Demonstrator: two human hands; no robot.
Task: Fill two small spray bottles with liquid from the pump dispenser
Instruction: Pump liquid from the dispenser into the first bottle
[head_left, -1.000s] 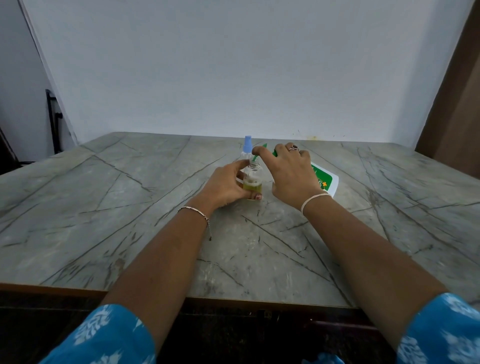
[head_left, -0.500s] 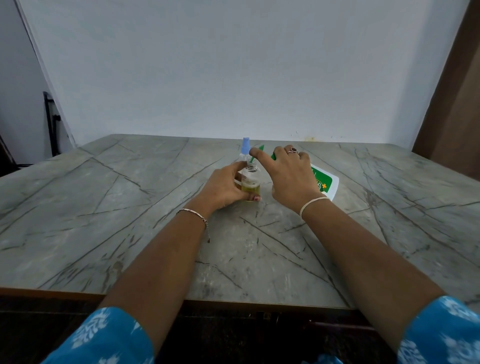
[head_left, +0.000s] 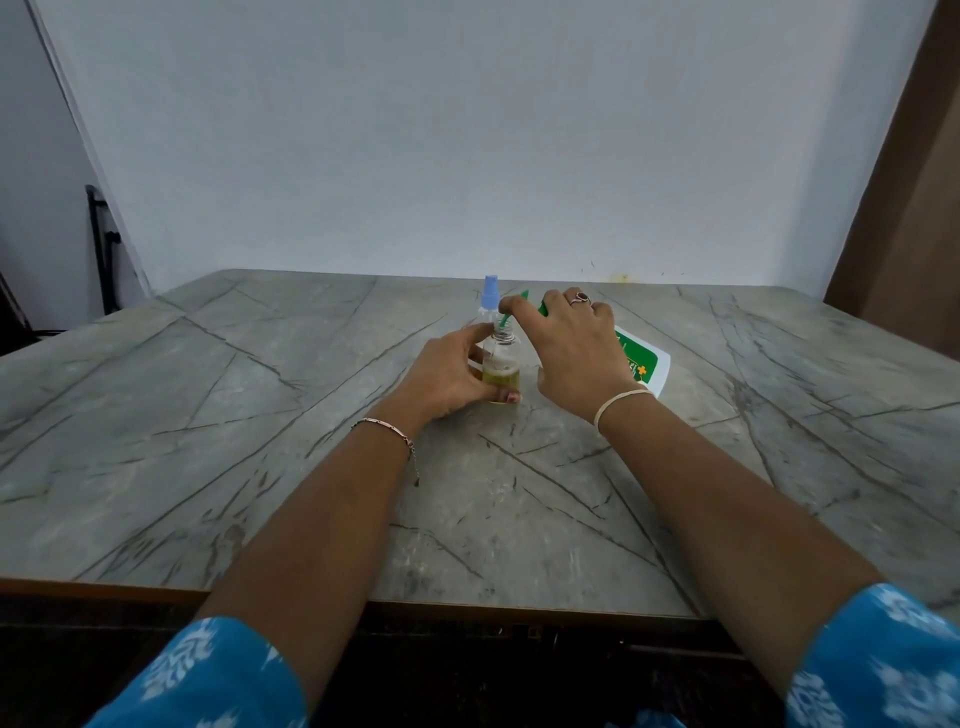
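Fingers (head_left: 508, 397) of the left hand (head_left: 452, 374) wrap round the open bottle (head_left: 501, 364), which stands upright on the tabletop (head_left: 260, 441), partly filled with yellowish liquid. The right hand (head_left: 571, 343) curls over the tilted dispenser (head_left: 641, 364), its green spout (head_left: 511, 310) at the bottle's neck. Filling bottle 1 seems underway; next come steady presses with the spout kept over the neck, then capped bottle 2 (head_left: 490, 299) just behind.

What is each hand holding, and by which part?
Left hand grips the small bottle round its body; right hand holds the pump dispenser at its green head.
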